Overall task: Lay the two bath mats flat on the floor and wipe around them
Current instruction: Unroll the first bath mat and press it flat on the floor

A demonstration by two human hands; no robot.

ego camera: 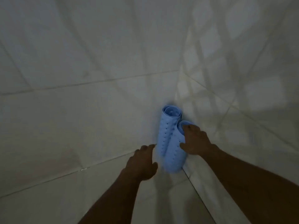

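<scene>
reaching into the tiled corner, we find the two bath mats rolled up and standing on end side by side, propped where the walls meet. our right hand (196,141) curls over the top of the nearer roll (175,152), fingers wrapped on it to lift it. our left hand (142,162) hangs open just beside the farther roll (166,131), seemingly ready to steady it.

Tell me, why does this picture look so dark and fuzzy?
Head view: the room is dim, so the tiled wall looks grey; window light throws a soft grid pattern at upper right; the left hand and blue rolled mats are smeared by motion; tile lines bend from the wide lens.
</scene>
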